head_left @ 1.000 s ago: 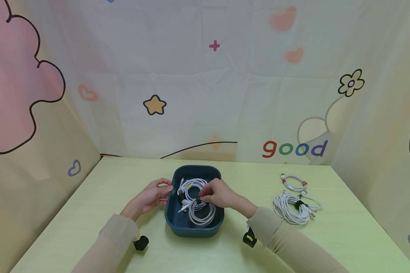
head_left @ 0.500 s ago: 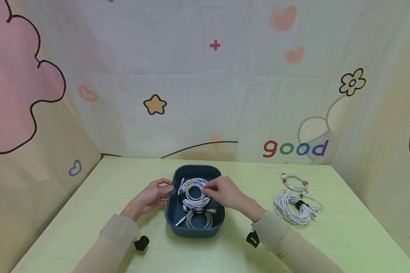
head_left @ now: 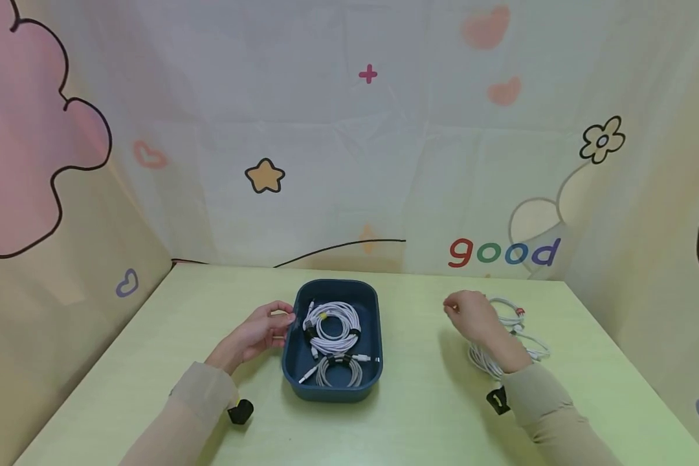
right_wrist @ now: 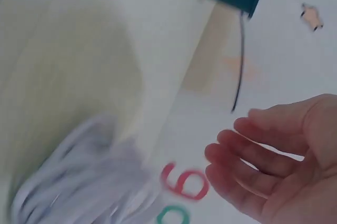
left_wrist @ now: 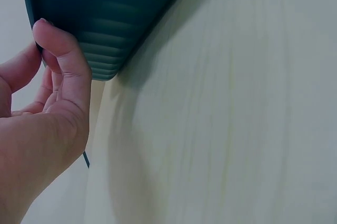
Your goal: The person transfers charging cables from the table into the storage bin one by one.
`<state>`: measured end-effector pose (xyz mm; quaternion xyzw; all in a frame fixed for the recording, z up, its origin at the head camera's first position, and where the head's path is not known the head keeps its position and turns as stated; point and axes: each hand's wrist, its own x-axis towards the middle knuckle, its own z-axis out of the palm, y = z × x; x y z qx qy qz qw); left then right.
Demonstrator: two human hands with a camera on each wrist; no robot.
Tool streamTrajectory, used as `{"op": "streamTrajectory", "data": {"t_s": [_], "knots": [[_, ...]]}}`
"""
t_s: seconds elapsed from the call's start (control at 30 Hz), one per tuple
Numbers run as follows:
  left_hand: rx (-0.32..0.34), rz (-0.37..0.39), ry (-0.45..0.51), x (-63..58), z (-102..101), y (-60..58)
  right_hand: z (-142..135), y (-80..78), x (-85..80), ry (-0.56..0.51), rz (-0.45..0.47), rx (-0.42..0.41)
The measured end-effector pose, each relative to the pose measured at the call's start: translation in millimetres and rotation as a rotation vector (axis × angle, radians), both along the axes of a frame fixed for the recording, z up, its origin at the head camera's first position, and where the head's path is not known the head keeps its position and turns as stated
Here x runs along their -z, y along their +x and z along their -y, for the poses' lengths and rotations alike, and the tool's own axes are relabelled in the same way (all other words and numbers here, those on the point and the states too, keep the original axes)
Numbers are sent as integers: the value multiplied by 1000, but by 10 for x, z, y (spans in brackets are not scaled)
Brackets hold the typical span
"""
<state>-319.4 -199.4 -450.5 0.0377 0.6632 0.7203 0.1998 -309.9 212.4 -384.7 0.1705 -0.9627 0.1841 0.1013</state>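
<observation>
A dark blue plastic box (head_left: pixel 334 393) stands on the table in the head view. My left hand (head_left: pixel 256 336) pinches its left rim between thumb and finger; the left wrist view shows the thumb against the ribbed wall (left_wrist: pixel 105 24). Inside lie a coiled white cable (head_left: pixel 352 317) with black ties and a yellow tag, and in front of it a smaller grey coiled cable (head_left: pixel 356 374) with a black tie. My right hand (head_left: pixel 474 317) is above the table at the right, holding nothing, fingers loosely curled. It partly covers a big white cable bundle (head_left: pixel 481 360) and a thin white cable coil (head_left: pixel 508 321) with red ties.
The pale table (head_left: pixel 408 414) stretches between the box and the cables on the right. A printed curtain (head_left: pixel 326 162) closes off the back and sides. A black wrist camera (head_left: pixel 241 412) hangs under the left sleeve, another (head_left: pixel 498 400) under the right.
My right hand let go of the grey coiled cable at the front of the box, touched the white coil there, then moved right to above the other cables. My left hand has stayed at the rim.
</observation>
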Motion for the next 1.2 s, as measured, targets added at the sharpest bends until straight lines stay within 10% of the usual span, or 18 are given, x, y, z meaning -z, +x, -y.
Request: {"op": "streamTrajectory", "data": {"t_s": [0.37,0.9,1.2], "knots": [[9,-4,12,-4,-23,-10,-825,37,218,141,171,220],[-13,9,-8,-7,-23,-7,-1031,60,241,85,306,108],[-8,5,-17,-9,-14,-5,-988,63,186,56,231,113]]}}
